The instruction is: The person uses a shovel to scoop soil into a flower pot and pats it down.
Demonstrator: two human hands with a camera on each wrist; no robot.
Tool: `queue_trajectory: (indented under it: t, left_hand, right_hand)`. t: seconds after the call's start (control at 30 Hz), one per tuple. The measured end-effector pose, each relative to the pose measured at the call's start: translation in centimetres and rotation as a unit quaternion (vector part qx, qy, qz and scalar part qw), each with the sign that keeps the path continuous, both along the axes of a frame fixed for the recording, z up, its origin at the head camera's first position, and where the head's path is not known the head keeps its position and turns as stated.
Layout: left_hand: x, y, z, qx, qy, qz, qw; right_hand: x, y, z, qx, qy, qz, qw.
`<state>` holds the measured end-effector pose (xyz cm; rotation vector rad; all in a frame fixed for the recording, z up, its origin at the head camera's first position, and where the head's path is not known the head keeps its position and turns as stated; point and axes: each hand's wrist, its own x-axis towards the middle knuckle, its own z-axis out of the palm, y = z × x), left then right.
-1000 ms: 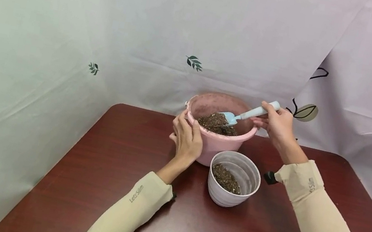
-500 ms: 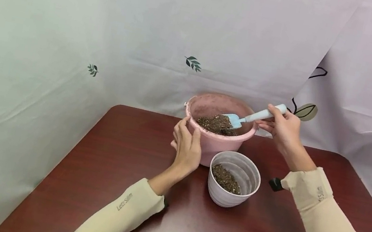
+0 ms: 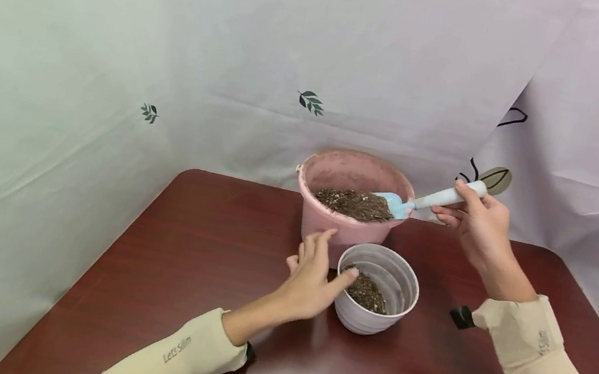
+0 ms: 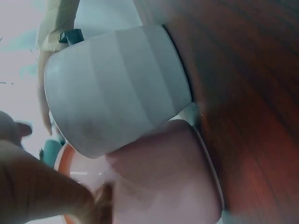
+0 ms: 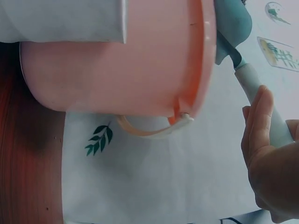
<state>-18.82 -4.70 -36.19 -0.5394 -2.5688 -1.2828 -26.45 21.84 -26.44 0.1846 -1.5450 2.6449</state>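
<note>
My right hand (image 3: 480, 232) grips the pale handle of a light-blue hand trowel (image 3: 442, 199), whose blade carries dark soil. In the head view the blade overlaps the right rim of a pink bucket (image 3: 343, 228), which holds more soil (image 3: 353, 202). In front of the bucket stands a white ribbed plant pot (image 3: 369, 319) with some soil in its bottom. My left hand (image 3: 312, 286) is at the pot's left side with spread fingers, its thumb over the near-left rim. In the left wrist view the pot's ribbed wall (image 4: 117, 84) and bucket (image 4: 163, 177) show.
Pot and bucket stand on a dark red-brown table (image 3: 192, 248), the bucket towards the far edge. A pale printed cloth (image 3: 236, 69) hangs close behind. The bucket's bail handle (image 5: 154, 133) hangs at its side in the right wrist view.
My left hand has left the bucket's rim and moved nearer, to the white pot. My right hand has drawn the soil-loaded trowel to the right, towards the bucket's right rim.
</note>
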Motion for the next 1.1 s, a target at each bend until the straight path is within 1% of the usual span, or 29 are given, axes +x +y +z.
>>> queue_trajectory:
  t: [0.07, 0.13, 0.2, 0.37, 0.53, 0.7, 0.87, 0.97, 1.1]
  left_hand:
    - [0.1, 0.1, 0.0, -0.039, -0.034, -0.017, 0.9985]
    - [0.1, 0.2, 0.0, -0.065, -0.053, -0.025, 0.9961]
    - [0.1, 0.2, 0.0, -0.083, -0.059, -0.027, 0.9944]
    - [0.1, 0.2, -0.1, -0.109, -0.055, -0.038, 0.9917]
    - [0.2, 0.3, -0.5, -0.123, -0.055, -0.050, 0.9896]
    - [0.3, 0.3, -0.6, -0.128, -0.045, -0.047, 0.9896]
    - [0.1, 0.3, -0.8, -0.123, -0.039, -0.048, 0.9905]
    - [0.0, 0.2, -0.9, -0.121, -0.042, -0.047, 0.9906]
    - [0.1, 0.2, -0.8, -0.123, -0.047, -0.046, 0.9902]
  right_hand:
    - [0.6, 0.6, 0.0, -0.008, 0.002, 0.004, 1.0000]
    - [1.1, 1.1, 0.1, -0.016, 0.002, 0.008, 0.9998]
    - [1.6, 1.4, 0.1, -0.021, 0.003, 0.012, 0.9997]
    - [2.7, 2.2, 0.0, -0.024, 0.004, 0.016, 0.9996]
    - [3.9, 3.1, -0.6, -0.002, -0.008, 0.019, 0.9998]
    - [4.8, 3.7, -1.5, 0.015, -0.005, 0.039, 0.9991]
    - [5.2, 3.9, -2.3, 0.037, 0.018, 0.046, 0.9981]
    - [5.3, 3.9, -2.6, 0.051, 0.040, 0.040, 0.9971]
    - [5.3, 3.8, -2.9, 0.077, 0.060, 0.021, 0.9950]
